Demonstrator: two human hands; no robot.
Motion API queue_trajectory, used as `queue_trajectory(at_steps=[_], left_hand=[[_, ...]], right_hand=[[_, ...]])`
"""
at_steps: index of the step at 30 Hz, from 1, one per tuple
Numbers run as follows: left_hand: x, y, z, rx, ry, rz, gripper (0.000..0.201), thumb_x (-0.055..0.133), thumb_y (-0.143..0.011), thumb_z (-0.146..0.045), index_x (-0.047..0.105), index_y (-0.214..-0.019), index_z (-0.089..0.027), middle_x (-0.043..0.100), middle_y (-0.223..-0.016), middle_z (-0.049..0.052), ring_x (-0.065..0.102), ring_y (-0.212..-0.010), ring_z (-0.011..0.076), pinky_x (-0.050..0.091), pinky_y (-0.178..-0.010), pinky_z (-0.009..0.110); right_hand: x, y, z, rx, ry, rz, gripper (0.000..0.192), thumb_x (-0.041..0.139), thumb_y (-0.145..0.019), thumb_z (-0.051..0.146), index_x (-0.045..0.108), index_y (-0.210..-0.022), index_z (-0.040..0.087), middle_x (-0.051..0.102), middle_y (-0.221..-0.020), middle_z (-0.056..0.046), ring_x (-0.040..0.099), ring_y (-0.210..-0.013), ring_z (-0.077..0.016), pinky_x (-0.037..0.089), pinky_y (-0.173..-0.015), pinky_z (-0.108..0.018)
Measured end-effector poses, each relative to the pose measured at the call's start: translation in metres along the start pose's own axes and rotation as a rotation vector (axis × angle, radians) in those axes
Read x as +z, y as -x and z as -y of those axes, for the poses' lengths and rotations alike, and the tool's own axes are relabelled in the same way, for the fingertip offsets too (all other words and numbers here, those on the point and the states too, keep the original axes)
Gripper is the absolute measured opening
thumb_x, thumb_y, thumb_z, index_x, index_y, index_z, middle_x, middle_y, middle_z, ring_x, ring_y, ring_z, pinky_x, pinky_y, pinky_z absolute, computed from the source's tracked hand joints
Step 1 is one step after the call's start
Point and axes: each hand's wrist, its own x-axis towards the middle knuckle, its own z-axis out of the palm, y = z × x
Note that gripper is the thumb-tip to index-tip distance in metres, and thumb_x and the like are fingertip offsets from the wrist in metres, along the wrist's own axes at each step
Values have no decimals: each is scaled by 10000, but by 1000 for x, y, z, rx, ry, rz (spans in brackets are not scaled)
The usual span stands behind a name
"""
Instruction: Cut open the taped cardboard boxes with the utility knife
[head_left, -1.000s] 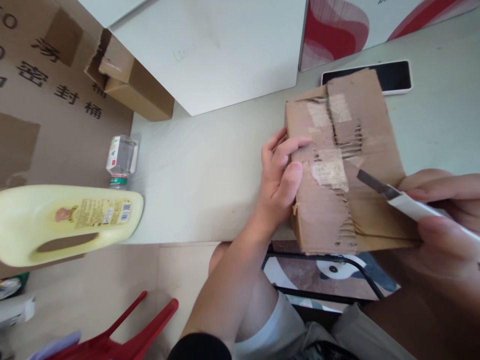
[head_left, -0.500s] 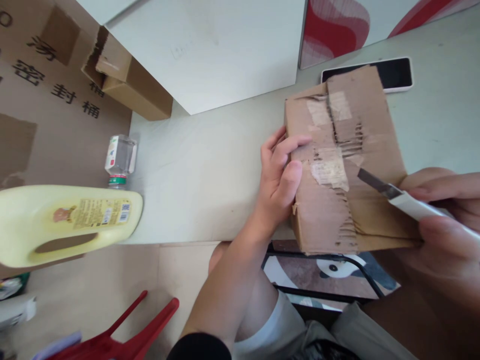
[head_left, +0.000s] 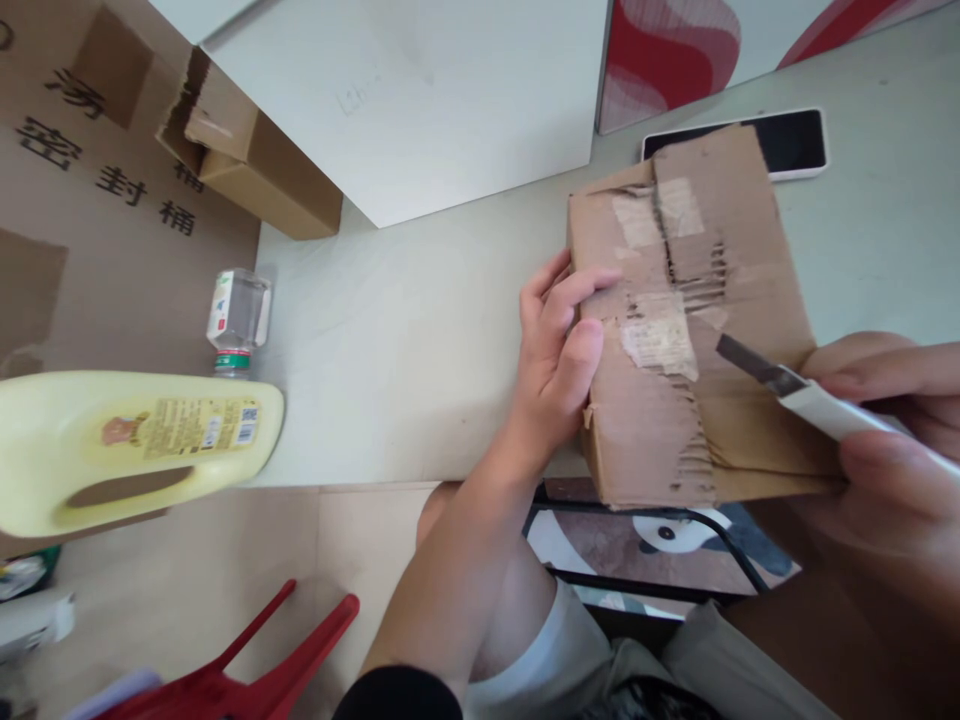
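A worn cardboard box [head_left: 750, 370] with torn tape patches and a slit along its top seam stands at the table's front edge. My left hand [head_left: 559, 350] grips its left side, thumb and fingers bent over the edge. In my right hand [head_left: 892, 430] is a white-handled utility knife [head_left: 832, 408], its blade out and pointing up-left over the box top. Whether the blade touches the cardboard I cannot tell. Some fingers of the right hand lie behind the handle, beside the box's right edge.
Behind the box lies a smartphone [head_left: 795, 143]. To the left are a clear plastic bottle [head_left: 244, 310], a yellow jug [head_left: 217, 400] and a small open carton [head_left: 281, 180]. A white panel [head_left: 450, 100] stands at the back. A red stool [head_left: 247, 690] is on the floor.
Almost nothing differs. Both hands, the box and the utility knife keep their places; the view has shifted very slightly.
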Motion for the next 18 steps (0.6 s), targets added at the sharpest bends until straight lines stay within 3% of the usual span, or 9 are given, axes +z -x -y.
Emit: queue_trajectory(at_steps=[5,11,18], left_hand=[[-1,0,-2,-11,-19,4,351,334,-1049,-442,584,-1263,-319,613,-1335,48,404,-1457,258,365,-1237,472],[-2,0,1,44,-50,7,364,315,-1046,-452,579,-1282,-365,631,-1314,29,431,-1454,263,399,-1208,456],[0,0,-2,6,8,-4,336,351,-1045,-427,598,-1250,-329,622,-1307,41,409,-1443,247,371,-1235,450]], right_hand=[[-5,3,8,173,83,55,338,801,-717,583,620,-676,301,624,-611,-42,488,-443,-171,253,-349,-332],[-4,6,19,219,108,47,338,786,-749,600,608,-718,313,626,-664,-43,500,-490,-183,291,-424,-367],[-4,5,20,220,122,22,335,767,-734,622,611,-698,328,608,-634,-40,483,-489,-193,268,-424,-360]])
